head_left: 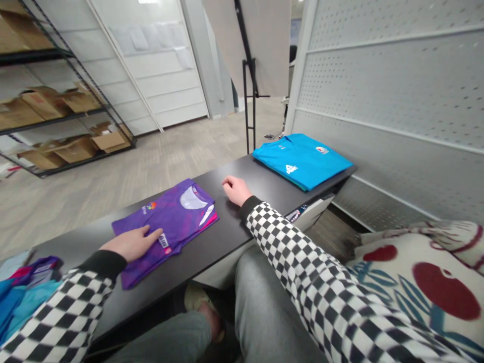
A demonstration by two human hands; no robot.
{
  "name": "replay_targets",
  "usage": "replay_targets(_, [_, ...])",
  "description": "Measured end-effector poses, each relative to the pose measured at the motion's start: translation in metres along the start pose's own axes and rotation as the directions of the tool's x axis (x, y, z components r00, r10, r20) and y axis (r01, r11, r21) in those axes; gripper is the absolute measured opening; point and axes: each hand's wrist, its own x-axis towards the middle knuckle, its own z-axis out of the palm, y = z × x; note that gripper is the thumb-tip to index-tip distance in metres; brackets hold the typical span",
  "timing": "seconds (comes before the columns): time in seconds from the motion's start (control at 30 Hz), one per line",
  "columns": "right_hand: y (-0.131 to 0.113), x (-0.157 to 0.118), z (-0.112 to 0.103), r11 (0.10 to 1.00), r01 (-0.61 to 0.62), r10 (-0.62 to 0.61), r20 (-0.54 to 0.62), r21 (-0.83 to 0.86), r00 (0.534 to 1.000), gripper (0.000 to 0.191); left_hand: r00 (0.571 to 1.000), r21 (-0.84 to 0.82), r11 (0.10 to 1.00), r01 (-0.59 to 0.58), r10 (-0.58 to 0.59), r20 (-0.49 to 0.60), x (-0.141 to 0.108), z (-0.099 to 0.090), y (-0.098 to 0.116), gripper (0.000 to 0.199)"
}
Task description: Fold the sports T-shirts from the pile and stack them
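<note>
A folded purple shirt [177,214] is laid flat on the dark desk [229,229], left of the middle, reaching across most of the width between the far long edge and the near long edge, with its pale collar turned toward the desk's far edge and right end. The left grip [130,243] is rested palm down on the shirt's near left part, with the fingers loosely straightened and the thumb side set apart; the shirt is touched from above, and most of it is spread beyond the fingertips, toward the far edge and the right end. A small white label is seen just beside the fingertips. The right grip [237,190] is curled into a loose fist, and nothing can be seen held in it; it is placed over the middle of the desk, nearer the far edge, in the gap between the purple shirt and a folded blue shirt [302,161], with neither visibly touched. The blue shirt is set at the desk's right end, close to the perforated panel [393,96]. At the left end, a heap of clothes [34,290] in blue, turquoise and purple is partly hidden by the left sleeve [62,315]. Beyond the far edge, cardboard boxes [47,103] are kept on a black shelf [56,113].
</note>
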Motion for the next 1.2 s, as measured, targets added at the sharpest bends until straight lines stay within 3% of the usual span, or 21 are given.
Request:
replay_targets(0.07, [-0.001, -0.001, 0.000, 1.000, 0.004, -0.004, 0.002, -0.001, 1.000, 0.026, 0.999, -0.005, 0.999, 0.051, -0.051, 0.000, -0.017, -0.009, -0.007, 0.081])
replay_targets(0.13, [-0.003, -0.002, 0.000, 1.000, 0.002, -0.002, 0.009, 0.000, 1.000, 0.026, 0.992, -0.003, 0.999, -0.041, 0.041, -0.118, -0.034, -0.008, -0.008, 0.076])
replay_targets(0.2, [-0.005, -0.004, -0.001, 1.000, 0.000, 0.000, 0.010, -0.002, 1.000, 0.027, 0.956, 0.004, 0.975, -0.221, 0.218, -0.198, -0.050, 0.005, -0.004, 0.072])
replay_targets(0.23, [-0.006, -0.005, -0.002, 1.000, 0.004, -0.004, 0.006, -0.007, 1.000, 0.027, 0.941, -0.002, 0.958, -0.288, 0.282, -0.184, -0.058, 0.015, 0.000, 0.073])
replay_targets(0.3, [-0.008, -0.007, -0.004, 0.999, 0.032, -0.032, -0.008, -0.030, 0.999, 0.027, 0.947, -0.013, 0.953, -0.304, 0.300, -0.117, -0.073, 0.037, 0.013, 0.077])
replay_targets(0.43, [-0.022, -0.021, -0.006, 0.981, 0.156, -0.157, -0.005, -0.116, 0.988, 0.025, 0.987, -0.034, 0.993, -0.112, 0.107, -0.121, -0.090, 0.063, 0.063, 0.086])
replay_targets(0.57, [-0.058, -0.067, 0.003, 0.935, 0.332, -0.326, 0.065, -0.126, 0.943, 0.024, 0.977, -0.276, 0.954, 0.121, -0.164, -0.137, -0.077, 0.055, 0.122, 0.094])
replay_targets(0.63, [-0.075, -0.099, 0.009, 0.909, 0.407, -0.394, 0.136, -0.086, 0.909, 0.026, 0.958, -0.454, 0.883, 0.121, -0.223, -0.178, -0.067, 0.045, 0.136, 0.089])
replay_targets(0.7, [-0.086, -0.130, 0.012, 0.889, 0.451, -0.422, 0.243, -0.076, 0.873, 0.033, 0.941, -0.560, 0.829, 0.014, -0.200, -0.273, -0.064, 0.038, 0.134, 0.080])
replay_targets(0.8, [-0.083, -0.162, 0.007, 0.850, 0.490, -0.385, 0.411, -0.191, 0.827, 0.064, 0.919, -0.484, 0.849, -0.214, 0.007, -0.393, -0.081, 0.041, 0.113, 0.073])
replay_targets(0.9, [-0.068, -0.176, -0.004, 0.782, 0.562, -0.368, 0.527, -0.269, 0.766, 0.087, 0.909, -0.244, 0.904, -0.352, 0.267, -0.319, -0.117, 0.058, 0.091, 0.076])
replay_targets(1.03, [-0.051, -0.189, -0.019, 0.730, 0.633, -0.402, 0.588, -0.257, 0.702, 0.094, 0.904, -0.012, 0.935, -0.355, 0.340, -0.259, -0.162, 0.079, 0.066, 0.073])
replay_targets(1.2, [-0.033, -0.202, -0.030, 0.712, 0.644, -0.418, 0.569, -0.279, 0.709, 0.082, 0.869, 0.036, 0.934, -0.356, 0.345, -0.355, -0.188, 0.091, 0.041, 0.065])
